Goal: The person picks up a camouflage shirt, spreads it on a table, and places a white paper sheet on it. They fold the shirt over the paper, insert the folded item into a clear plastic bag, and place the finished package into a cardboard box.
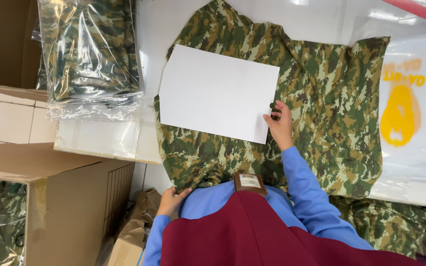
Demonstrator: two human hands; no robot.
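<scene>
A camouflage garment [316, 103] is spread flat over a white table [321, 19], with its near edge hanging off the table toward the person. A white sheet [218, 93] is laid on the left part of the garment, slightly tilted, its corners all resting on the cloth.

The right hand [279, 125] is placed at the sheet's near right corner; its fingers are loosely curled, the fingertips touch the sheet's edge and the cloth beside it, and nothing is gripped. The left hand [172, 199] is held low, below the table edge, and is closed on the hanging hem of the garment at its left corner. Both arms are covered by blue sleeves [306, 192], and a dark red apron [252, 236] is worn over them. A small brown card holder [249, 182] is seen at the chest, just under the garment's hanging edge.

At the far left of the table, a folded camouflage garment in a clear bag [89, 54] is lying, well apart from the sheet. To the right of the spread garment, a clear bag with a yellow print [405, 108] is laid flat on the table. An open carton [50, 197] is standing on the floor to the left, with more bagged camouflage cloth inside. Further camouflage cloth [385, 221] is seen under the table edge at the right.
</scene>
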